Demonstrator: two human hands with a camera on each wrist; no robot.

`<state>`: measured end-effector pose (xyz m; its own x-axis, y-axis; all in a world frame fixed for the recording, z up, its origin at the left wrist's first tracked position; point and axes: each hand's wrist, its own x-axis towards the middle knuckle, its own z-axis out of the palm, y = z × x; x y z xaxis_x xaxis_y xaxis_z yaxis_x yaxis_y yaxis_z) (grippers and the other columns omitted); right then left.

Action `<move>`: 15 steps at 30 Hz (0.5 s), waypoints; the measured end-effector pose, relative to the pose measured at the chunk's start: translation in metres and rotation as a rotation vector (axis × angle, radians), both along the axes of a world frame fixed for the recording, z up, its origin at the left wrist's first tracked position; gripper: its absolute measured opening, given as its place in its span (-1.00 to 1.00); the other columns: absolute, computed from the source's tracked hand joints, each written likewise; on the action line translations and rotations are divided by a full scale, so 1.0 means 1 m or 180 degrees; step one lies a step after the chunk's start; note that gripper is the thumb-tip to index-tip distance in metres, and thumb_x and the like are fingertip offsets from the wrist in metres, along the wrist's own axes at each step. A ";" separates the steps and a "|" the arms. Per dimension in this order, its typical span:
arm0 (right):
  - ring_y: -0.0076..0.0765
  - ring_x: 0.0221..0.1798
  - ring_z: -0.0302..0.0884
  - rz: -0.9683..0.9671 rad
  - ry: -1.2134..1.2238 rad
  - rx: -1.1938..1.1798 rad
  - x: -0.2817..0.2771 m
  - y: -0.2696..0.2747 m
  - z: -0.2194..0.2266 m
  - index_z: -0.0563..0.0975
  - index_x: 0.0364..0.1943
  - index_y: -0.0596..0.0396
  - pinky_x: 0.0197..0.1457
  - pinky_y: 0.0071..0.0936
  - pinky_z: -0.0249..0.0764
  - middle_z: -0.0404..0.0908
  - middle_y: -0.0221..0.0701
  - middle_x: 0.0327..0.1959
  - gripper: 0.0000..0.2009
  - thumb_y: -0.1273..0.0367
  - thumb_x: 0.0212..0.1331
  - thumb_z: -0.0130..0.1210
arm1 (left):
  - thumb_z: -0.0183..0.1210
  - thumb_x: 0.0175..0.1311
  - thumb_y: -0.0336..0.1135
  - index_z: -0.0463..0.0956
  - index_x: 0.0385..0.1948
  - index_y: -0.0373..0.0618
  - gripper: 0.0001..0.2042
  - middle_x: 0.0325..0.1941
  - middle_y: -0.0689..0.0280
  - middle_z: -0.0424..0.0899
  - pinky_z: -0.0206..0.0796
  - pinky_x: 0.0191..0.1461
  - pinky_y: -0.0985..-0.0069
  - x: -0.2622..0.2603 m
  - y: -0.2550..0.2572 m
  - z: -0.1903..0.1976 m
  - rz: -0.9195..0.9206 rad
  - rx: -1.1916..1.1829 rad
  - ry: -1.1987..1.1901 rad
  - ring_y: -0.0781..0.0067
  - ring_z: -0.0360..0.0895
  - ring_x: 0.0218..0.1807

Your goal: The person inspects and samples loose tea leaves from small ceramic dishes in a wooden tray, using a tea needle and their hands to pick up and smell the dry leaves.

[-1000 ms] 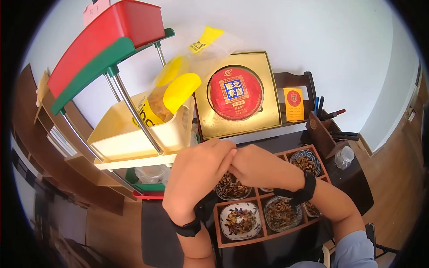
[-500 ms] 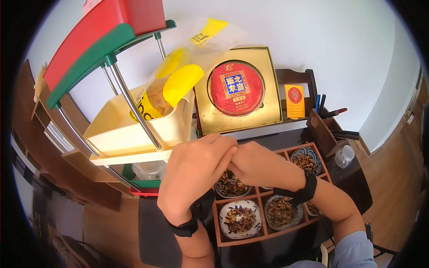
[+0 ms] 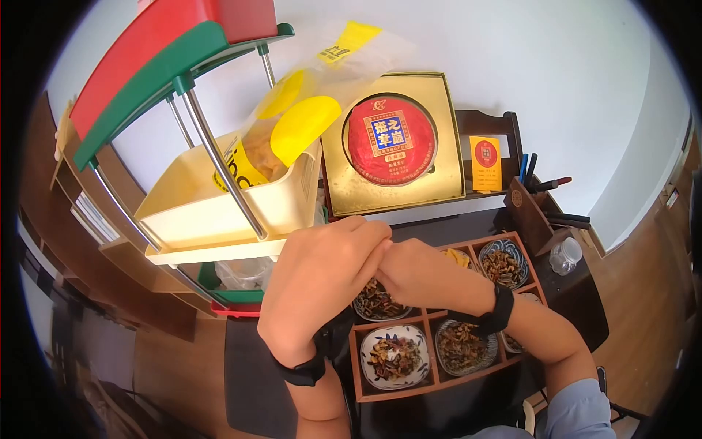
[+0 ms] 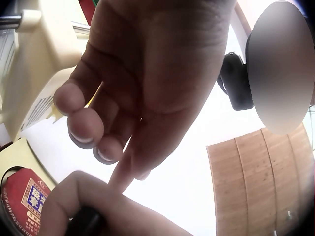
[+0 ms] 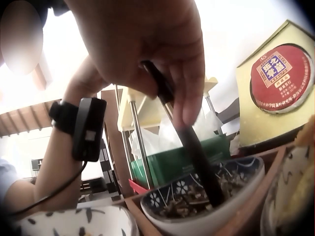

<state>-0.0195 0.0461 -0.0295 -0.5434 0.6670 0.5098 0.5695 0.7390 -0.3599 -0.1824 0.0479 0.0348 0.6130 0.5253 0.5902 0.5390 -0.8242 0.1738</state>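
Note:
My right hand (image 3: 431,274) grips a slim black pen (image 5: 195,155) with a pale band partway along it. The pen slants downward, its low end overlapping a blue-and-white bowl (image 5: 236,214) of dried brown bits in the right wrist view. My left hand (image 3: 322,274) meets the right at the fingertips, above the wooden tray (image 3: 433,384). In the left wrist view its outer fingers (image 4: 84,125) curl loosely, while thumb and forefinger come together at the right hand; I cannot tell whether they pinch anything. A patterned white bowl (image 3: 395,357) of dried bits stands in the tray's front-left compartment.
A tiered trolley (image 3: 212,252) with a yellow-marked plastic bag (image 3: 303,132) stands left. Behind the tray is a gold box (image 3: 333,197) framing a red disc (image 3: 391,164). At right are a pen holder (image 3: 530,216) and a small glass jar (image 3: 564,256).
The head view has shifted slightly, so the trolley and gold box sit a little higher. Both hands keep nearly the same pose, fingertips together.

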 end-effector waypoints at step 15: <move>0.06 -0.48 0.52 -0.0024 -0.0198 0.0056 -0.002 -0.001 0.009 0.42 -0.42 0.26 -0.43 -0.18 0.43 0.50 -0.08 -0.60 -0.91 0.48 0.10 -0.01 | 0.16 0.10 -0.41 0.58 -0.34 -0.12 -0.89 -0.44 0.24 0.60 0.37 -0.40 0.42 -0.004 -0.001 0.004 0.0154 -0.0028 0.0188 0.18 0.55 -0.44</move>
<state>-0.0213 0.0448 -0.0203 -0.5693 0.6625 0.4868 0.5959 0.7405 -0.3108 -0.1863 0.0467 0.0384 0.6203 0.5602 0.5490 0.5879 -0.7954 0.1475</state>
